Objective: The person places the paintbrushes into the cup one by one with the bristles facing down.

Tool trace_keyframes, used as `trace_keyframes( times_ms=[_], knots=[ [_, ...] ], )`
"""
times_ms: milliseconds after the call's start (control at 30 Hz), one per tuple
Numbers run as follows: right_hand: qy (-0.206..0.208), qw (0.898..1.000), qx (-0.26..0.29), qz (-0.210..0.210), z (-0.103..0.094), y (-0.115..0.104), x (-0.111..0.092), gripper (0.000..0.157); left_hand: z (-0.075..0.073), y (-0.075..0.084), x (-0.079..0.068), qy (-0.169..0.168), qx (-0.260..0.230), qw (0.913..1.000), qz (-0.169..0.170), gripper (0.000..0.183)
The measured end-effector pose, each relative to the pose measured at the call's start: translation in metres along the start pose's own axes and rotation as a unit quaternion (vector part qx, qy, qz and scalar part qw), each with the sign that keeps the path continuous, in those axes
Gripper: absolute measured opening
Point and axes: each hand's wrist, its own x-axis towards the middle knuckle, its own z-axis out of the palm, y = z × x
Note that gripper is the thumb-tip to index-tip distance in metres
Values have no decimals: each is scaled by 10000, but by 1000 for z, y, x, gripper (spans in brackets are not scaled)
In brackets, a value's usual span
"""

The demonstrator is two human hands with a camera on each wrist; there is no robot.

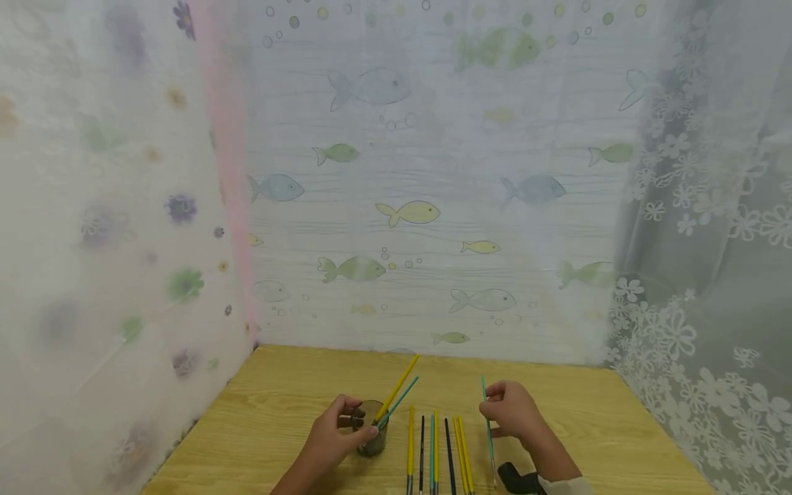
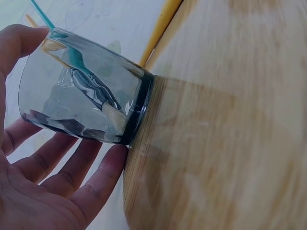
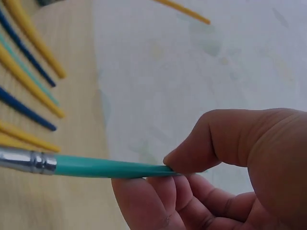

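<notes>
Head view faces forward and down — closer, left wrist view shares its glass (image 2: 81,103), right wrist view its brushes (image 1: 436,443).

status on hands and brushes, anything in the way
Left hand holding glass, yellow and teal brushes inside. Right hand pinching another teal brush. Loose brushes lying between; nothing seen blocking.

Soft diffuse light, glints on glass (image 2: 81,106), blurred wrist-view backgrounds
</notes>
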Motion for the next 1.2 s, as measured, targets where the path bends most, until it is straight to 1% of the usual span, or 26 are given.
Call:
trace_keyframes(
  times_ms=[167,233,367,633,800,933,1200],
  knots=[
    [315,9989,41,-358,-2,-20,-6,35,-1,-3,-1,-34,5,10000,33,62],
    [403,9978,149,-499,-3,-29,-8,37,-1,-4,-1,-44,-1,10000,33,62],
    [509,9954,513,-627,-6,-41,-11,38,-2,-4,0,-22,28,10000,35,63],
    [557,9905,1060,-675,-10,-49,-17,37,-2,-3,3,-25,-46,10000,49,64],
    [681,9847,1415,-753,-12,-56,-22,35,-1,-3,6,-88,-104,9999,76,65],
    [780,9781,1685,-940,-8,-61,-24,34,-2,-3,7,-89,-96,9999,92,64],
    [875,9666,2090,-1196,12,-63,-24,29,-3,-6,4,29,111,9998,145,65]
  ],
)
